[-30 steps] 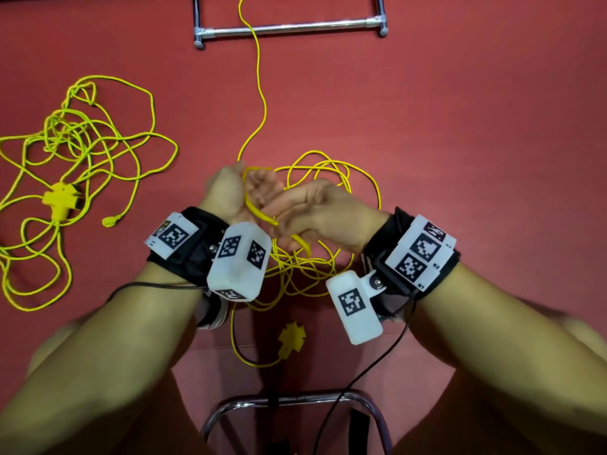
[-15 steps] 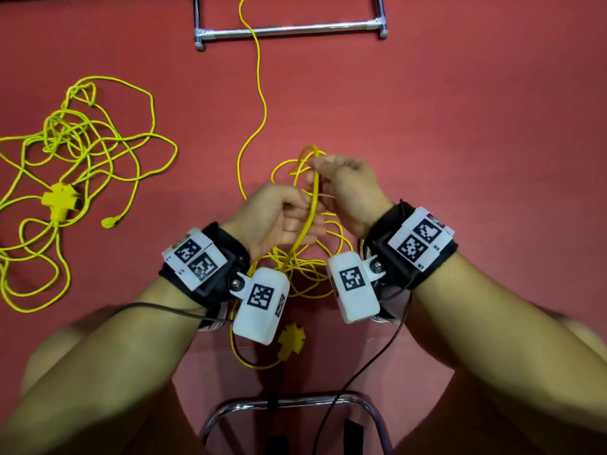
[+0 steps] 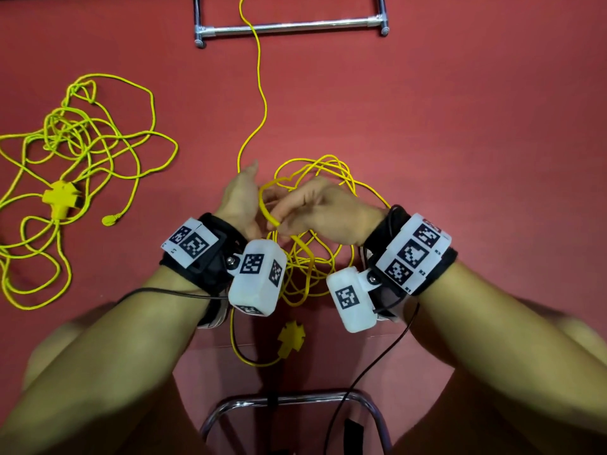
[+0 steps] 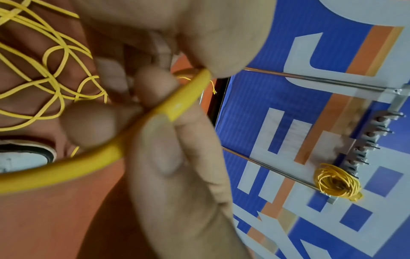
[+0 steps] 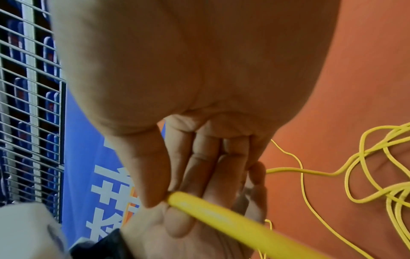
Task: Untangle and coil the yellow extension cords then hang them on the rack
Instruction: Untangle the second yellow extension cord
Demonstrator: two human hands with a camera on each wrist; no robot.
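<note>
A yellow extension cord (image 3: 264, 208) arcs in a short loop between my two hands, above its loose pile (image 3: 312, 267) on the red floor. My left hand (image 3: 244, 198) holds the cord (image 4: 88, 166) across its palm, thumb pointing away from me. My right hand (image 3: 295, 208) pinches the same cord (image 5: 233, 220) between thumb and fingers, right against the left palm. One strand (image 3: 259, 93) runs away from me over the rack's base bar (image 3: 289, 26). The rack's hooks (image 4: 366, 149) carry one coiled yellow cord (image 4: 337, 180).
A second tangled yellow cord (image 3: 82, 142) lies at the left with its socket block (image 3: 60, 197) and plug (image 3: 110, 220). Another socket block (image 3: 290, 336) lies near me. A chrome frame (image 3: 289, 400) and a black cable (image 3: 361, 379) are at the bottom.
Half a second ago my right hand held a cord loop farther from me. It has since come back against the left palm, and the left wrist has turned.
</note>
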